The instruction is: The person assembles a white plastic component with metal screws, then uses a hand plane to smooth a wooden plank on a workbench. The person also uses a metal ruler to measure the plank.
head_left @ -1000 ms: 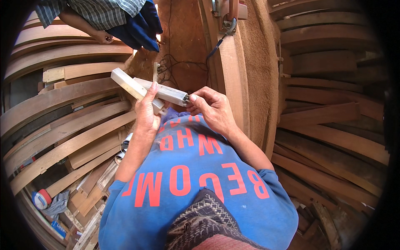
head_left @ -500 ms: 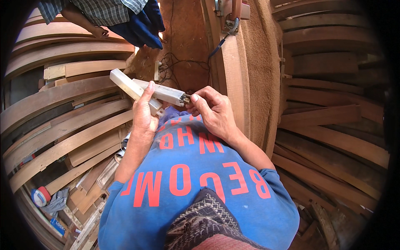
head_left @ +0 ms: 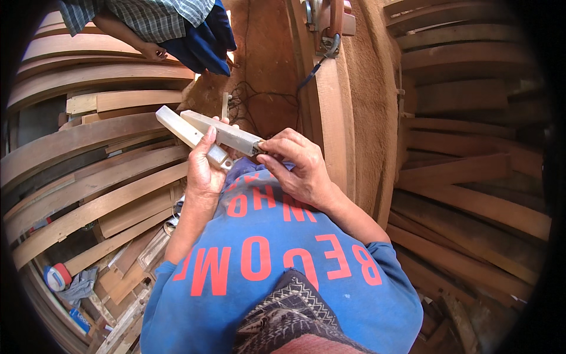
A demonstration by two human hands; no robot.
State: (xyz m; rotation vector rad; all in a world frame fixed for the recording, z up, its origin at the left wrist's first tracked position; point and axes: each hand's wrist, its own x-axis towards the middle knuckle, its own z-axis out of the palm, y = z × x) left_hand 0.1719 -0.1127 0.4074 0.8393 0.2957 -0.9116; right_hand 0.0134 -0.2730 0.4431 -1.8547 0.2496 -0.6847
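Observation:
My left hand [head_left: 203, 171] is closed round two long, narrow, whitish translucent plastic pieces. One, a squared hollow piece [head_left: 180, 126], slants across my palm; its lower end, with a small hole, shows below my thumb. The other, a squared case [head_left: 233, 137] with a ridged edge, points toward my right hand. Small dark metal ends [head_left: 257, 148] show at this case's right end. There, my right hand [head_left: 303, 171] is closed, with thumb and fingertips at the metal ends; whatever it pinches is hidden by the fingers. Both hands are in front of my blue shirt.
Curved wooden planks [head_left: 88, 138] are stacked at the left, and more timbers [head_left: 460, 168] at the right. A power tool [head_left: 330, 26] with a cable rests on the long beam [head_left: 336, 112] ahead, beside sawdust. Another person's hand [head_left: 152, 51] is at the upper left. Cables lie on the floor.
My right fingers have shifted left over the case's end, and the metal ends are more covered. The ridged case has turned slightly in my left hand. The view has shifted a little.

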